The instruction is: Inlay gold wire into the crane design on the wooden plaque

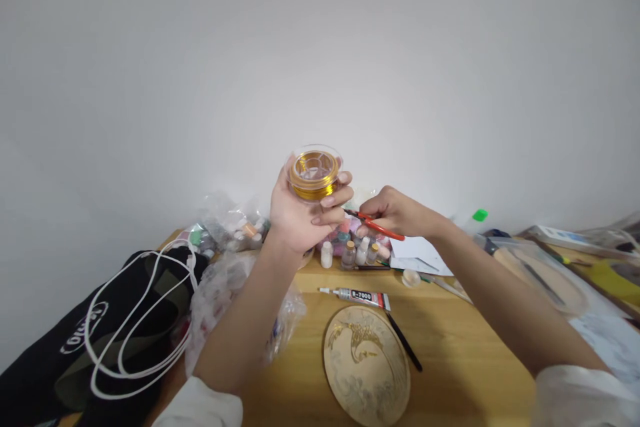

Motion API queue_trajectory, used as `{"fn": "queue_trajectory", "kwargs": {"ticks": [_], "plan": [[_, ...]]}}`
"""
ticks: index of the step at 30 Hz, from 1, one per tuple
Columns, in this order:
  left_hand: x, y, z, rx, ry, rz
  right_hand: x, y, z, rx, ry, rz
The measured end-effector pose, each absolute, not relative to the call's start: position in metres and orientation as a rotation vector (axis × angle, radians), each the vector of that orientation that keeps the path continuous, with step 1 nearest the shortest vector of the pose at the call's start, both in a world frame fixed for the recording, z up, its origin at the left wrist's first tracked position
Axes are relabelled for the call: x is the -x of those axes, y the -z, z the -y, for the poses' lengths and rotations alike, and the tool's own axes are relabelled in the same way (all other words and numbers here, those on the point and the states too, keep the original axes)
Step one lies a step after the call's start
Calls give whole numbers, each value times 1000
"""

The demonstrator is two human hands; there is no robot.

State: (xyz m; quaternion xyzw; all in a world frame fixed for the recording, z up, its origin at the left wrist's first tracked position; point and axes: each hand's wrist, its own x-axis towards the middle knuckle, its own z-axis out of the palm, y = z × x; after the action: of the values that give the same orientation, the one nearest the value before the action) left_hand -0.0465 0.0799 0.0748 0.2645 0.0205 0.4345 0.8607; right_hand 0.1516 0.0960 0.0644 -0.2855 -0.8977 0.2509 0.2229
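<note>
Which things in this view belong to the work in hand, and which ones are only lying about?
Seemingly in use:
- gold wire spool, in the left hand
- red-handled pliers, in the right hand
- probably the gold-patterned panel

Seemingly just lying about:
- white cable
- black fabric
- clear plastic bag

The left hand [295, 220] holds up a clear spool of gold wire [314, 177]. To its right, the right hand [395, 210] grips red-handled pliers [381, 227], their tips pointing left, close to the left hand's fingers. On the wooden table [475, 327] lies a pale disc [367, 373] with a gold-and-grey design. A B-7000 tube [363, 297] lies just beyond it; farther back stand small bottles [349, 255]. At left is black fabric [37, 370].
</note>
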Motion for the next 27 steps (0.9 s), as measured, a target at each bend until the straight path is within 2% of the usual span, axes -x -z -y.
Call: {"fn": "queue_trajectory", "kwargs": {"ticks": [8, 16, 21, 27], "plan": [[57, -51, -111, -510, -1062, -228, -147, -43, -125, 951, -779, 2495], [85, -49, -129, -662, -1134, -526, -186, -24, -100, 1309, -929, 2375], [113, -49, -132, -1086, -916, -916, -219, -13, -63, 1666, -793, 2255], [152, -10, -144, -1433, -477, -1357, -265, 18, -18, 2093, -903, 2070]]}}
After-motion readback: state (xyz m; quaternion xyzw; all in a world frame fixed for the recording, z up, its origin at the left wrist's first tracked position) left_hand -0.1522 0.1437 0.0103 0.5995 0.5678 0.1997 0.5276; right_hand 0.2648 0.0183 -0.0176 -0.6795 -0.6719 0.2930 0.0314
